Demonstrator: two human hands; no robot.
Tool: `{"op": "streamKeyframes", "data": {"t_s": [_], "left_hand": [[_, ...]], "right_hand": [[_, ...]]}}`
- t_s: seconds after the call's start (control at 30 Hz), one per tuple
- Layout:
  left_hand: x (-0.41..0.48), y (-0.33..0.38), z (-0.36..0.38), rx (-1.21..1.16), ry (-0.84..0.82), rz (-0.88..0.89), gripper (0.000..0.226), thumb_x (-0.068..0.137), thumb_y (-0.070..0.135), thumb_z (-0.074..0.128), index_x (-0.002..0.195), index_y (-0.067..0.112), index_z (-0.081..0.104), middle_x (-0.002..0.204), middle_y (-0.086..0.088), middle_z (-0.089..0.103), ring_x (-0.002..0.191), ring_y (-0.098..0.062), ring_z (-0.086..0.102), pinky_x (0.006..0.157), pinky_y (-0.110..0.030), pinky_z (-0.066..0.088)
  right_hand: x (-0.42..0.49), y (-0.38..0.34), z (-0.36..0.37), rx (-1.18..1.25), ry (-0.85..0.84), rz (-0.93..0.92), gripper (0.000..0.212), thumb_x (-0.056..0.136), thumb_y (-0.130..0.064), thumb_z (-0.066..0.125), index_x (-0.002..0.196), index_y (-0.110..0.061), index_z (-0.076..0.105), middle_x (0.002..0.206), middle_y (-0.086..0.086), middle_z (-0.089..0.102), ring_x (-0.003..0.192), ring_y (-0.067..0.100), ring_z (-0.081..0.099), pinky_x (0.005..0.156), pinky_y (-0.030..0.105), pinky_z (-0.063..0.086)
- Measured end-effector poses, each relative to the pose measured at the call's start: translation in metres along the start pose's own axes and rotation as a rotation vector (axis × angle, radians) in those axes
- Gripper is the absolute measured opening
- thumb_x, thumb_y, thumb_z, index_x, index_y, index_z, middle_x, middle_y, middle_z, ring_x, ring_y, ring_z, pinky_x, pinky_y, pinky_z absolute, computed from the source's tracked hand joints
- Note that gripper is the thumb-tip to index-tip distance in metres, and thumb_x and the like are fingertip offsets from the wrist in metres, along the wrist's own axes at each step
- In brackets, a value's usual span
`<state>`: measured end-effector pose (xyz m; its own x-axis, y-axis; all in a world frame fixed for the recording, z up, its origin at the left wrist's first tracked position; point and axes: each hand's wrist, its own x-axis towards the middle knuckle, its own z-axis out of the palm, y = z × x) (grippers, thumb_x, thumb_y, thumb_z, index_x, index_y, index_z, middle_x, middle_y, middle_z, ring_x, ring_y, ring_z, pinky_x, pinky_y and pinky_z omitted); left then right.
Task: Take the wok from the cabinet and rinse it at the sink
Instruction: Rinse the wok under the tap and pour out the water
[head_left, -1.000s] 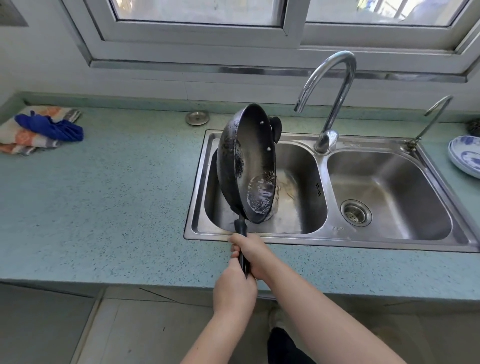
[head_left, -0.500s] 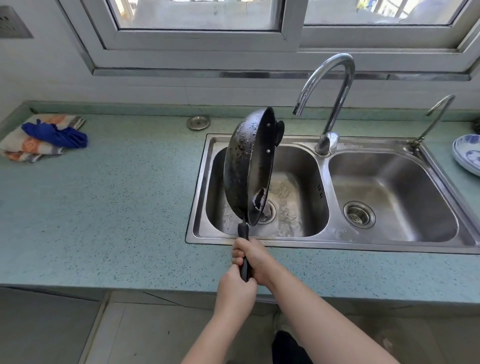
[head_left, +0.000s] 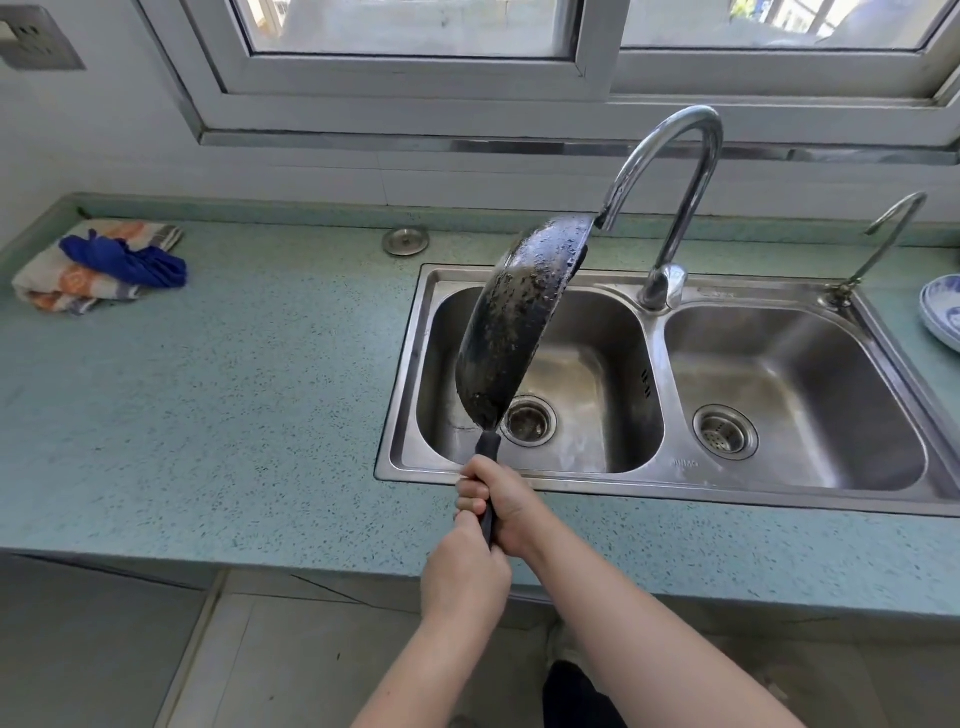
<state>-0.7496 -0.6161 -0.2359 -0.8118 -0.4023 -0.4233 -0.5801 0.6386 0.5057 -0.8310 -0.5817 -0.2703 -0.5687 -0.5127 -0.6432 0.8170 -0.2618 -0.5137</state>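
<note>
The black wok (head_left: 511, 332) hangs nearly on edge over the left basin of the steel double sink (head_left: 670, 486), its wet, speckled underside turned toward me and its inside hidden. Its far rim nearly touches the spout of the tall curved faucet (head_left: 675, 156). No water runs from the spout. Both hands grip the wok's black handle above the sink's front rim: my right hand (head_left: 501, 501) is higher on the handle, my left hand (head_left: 465, 574) just below it.
A folded cloth with a blue rag (head_left: 98, 265) lies at the counter's far left. A metal sink plug (head_left: 406, 240) rests behind the sink. A small second tap (head_left: 883, 239) and a blue-and-white dish (head_left: 943, 312) stand at the right. The window frame sits above.
The wok has rolled over: its inside faced me with water pooled in it, and now its underside faces me. The water has drained out; the left basin's drain shows again.
</note>
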Motion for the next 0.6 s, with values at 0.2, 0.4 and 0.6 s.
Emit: {"op": "streamKeyframes", "data": {"t_s": [0.2, 0.4, 0.6], "left_hand": [[-0.0011, 0.0058, 0.0028, -0.053, 0.018, 0.006, 0.028, 0.089, 0.012, 0.045, 0.115, 0.006, 0.049, 0.106, -0.017, 0.065, 0.100, -0.035, 0.060, 0.077, -0.036, 0.046], [-0.0015, 0.0091, 0.0059, -0.045, 0.017, 0.007, 0.027, 0.089, 0.013, 0.045, 0.114, 0.007, 0.049, 0.107, -0.016, 0.065, 0.101, -0.034, 0.059, 0.078, -0.036, 0.046], [-0.0042, 0.0091, 0.0077, -0.053, 0.015, 0.001, 0.026, 0.089, 0.014, 0.045, 0.114, 0.006, 0.049, 0.108, -0.017, 0.065, 0.102, -0.034, 0.059, 0.079, -0.037, 0.046]], "right_hand": [[-0.0003, -0.0031, -0.0040, -0.025, 0.014, -0.008, 0.036, 0.085, -0.002, 0.037, 0.054, -0.019, 0.027, 0.031, -0.009, 0.028, 0.026, 0.006, 0.027, 0.051, 0.025, 0.025], [-0.0024, -0.0057, -0.0077, -0.037, 0.004, -0.002, 0.037, 0.084, -0.002, 0.036, 0.052, -0.019, 0.027, 0.031, -0.009, 0.027, 0.026, 0.006, 0.026, 0.048, 0.023, 0.029], [-0.0025, -0.0047, -0.0099, -0.047, 0.011, 0.004, 0.036, 0.085, -0.002, 0.036, 0.054, -0.019, 0.027, 0.031, -0.009, 0.027, 0.026, 0.005, 0.027, 0.050, 0.024, 0.025]]}}
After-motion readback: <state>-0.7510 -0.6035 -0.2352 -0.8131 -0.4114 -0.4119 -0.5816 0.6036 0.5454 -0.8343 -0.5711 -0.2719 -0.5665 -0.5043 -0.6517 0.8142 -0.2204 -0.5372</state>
